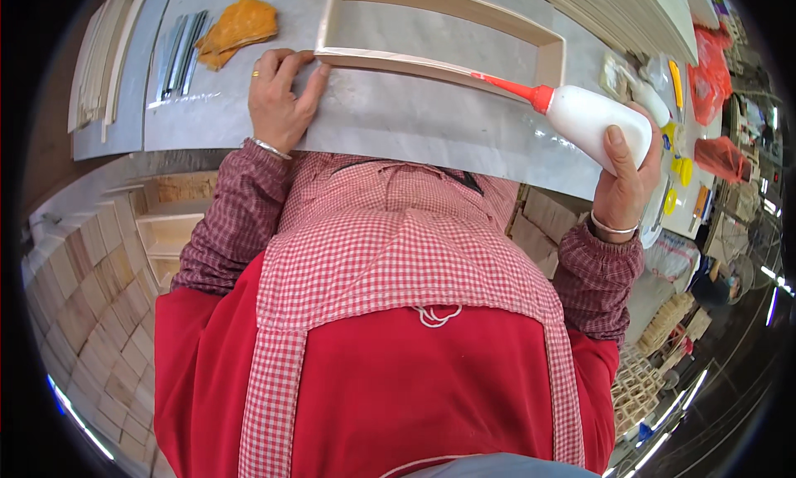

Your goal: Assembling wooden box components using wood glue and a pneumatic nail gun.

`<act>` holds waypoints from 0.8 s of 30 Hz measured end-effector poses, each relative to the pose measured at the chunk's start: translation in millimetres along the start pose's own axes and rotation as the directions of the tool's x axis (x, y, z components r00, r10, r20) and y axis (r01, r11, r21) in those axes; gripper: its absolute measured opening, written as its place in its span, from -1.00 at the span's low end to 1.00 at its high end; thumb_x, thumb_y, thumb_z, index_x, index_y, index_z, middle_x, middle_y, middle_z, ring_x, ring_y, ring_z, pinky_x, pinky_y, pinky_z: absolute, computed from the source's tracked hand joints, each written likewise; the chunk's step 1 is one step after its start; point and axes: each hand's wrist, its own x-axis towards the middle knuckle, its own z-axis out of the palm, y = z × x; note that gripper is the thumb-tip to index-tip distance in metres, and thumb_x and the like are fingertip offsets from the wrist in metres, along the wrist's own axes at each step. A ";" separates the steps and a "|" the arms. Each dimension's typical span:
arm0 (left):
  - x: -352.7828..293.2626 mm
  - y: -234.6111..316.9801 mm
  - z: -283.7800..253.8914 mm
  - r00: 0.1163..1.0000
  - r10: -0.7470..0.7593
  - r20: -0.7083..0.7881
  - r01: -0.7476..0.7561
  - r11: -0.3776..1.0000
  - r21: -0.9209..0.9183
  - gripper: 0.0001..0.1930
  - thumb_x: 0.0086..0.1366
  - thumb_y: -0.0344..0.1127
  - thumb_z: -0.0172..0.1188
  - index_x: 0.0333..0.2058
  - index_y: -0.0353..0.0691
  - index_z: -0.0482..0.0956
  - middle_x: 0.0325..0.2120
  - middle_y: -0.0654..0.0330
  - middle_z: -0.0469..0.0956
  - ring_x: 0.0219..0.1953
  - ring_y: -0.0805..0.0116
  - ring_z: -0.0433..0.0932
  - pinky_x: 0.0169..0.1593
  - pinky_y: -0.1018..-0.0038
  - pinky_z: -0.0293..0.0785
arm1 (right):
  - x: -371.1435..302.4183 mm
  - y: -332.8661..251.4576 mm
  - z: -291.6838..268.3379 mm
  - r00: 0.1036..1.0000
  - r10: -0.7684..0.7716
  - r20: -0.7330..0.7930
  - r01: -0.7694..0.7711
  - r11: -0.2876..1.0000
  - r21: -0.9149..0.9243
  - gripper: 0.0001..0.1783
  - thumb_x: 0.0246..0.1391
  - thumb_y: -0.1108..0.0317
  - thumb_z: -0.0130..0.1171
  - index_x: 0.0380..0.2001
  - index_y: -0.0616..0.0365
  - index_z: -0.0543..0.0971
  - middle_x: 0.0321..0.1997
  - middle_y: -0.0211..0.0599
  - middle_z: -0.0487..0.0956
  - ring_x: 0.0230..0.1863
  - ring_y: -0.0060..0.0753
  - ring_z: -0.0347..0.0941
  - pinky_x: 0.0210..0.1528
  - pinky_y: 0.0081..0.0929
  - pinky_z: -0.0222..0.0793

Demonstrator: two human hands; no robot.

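A shallow rectangular wooden frame (398, 63) of pale wood lies on the grey tabletop (398, 113). At its near left corner my left hand (282, 101) pinches the wood, thumb on the near side and fingers curled beside it. My right hand (628, 179) is wrapped round a white glue bottle (590, 120) with a long red nozzle. The bottle is tilted with its nozzle pointing left, and the tip is at the near rail's top edge. Whether the tip touches the wood, I cannot tell.
Left of the frame lie an orange-yellow cloth (240, 30) and several thin metal strips (180, 53). Long boards (108, 55) are stacked at the far left, more at the back right. Another white bottle (652, 103), yellow rings (681, 171) and red plastic bags (709, 76) lie on the right.
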 end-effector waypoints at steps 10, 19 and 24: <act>-1.0 0.6 -1.6 0.999 0.000 0.042 0.001 1.000 -0.019 -0.76 0.10 -0.24 0.27 -0.32 -0.28 0.55 -0.36 0.21 0.44 -0.35 0.32 0.40 -0.28 0.51 0.36 | -17.9 17.5 -60.9 0.966 0.042 -0.256 -0.028 0.998 0.058 -0.52 -0.08 0.42 0.27 -0.04 0.18 0.40 -0.11 -0.21 0.44 -0.14 -0.36 0.37 -0.05 -0.51 0.31; -0.7 -2.0 0.6 0.996 0.003 0.091 -0.005 1.000 0.027 -0.75 0.14 -0.24 0.25 -0.28 -0.29 0.53 -0.35 0.19 0.42 -0.33 0.30 0.40 -0.25 0.50 0.36 | -18.3 37.2 -82.3 0.911 0.102 -0.399 -0.022 0.979 0.201 -0.53 -0.07 0.40 0.27 -0.06 0.23 0.39 -0.12 -0.15 0.44 -0.14 -0.29 0.41 -0.11 -0.52 0.39; -3.2 -3.9 -6.0 0.993 0.029 0.115 -0.036 0.997 0.063 -0.74 0.18 -0.23 0.22 -0.27 -0.31 0.51 -0.34 0.16 0.40 -0.33 0.26 0.39 -0.23 0.46 0.36 | -4.2 70.6 -83.2 0.784 0.203 -0.587 0.110 0.885 0.453 -0.52 -0.05 0.34 0.26 -0.10 0.31 0.35 -0.16 -0.07 0.44 -0.17 -0.15 0.45 -0.27 -0.48 0.51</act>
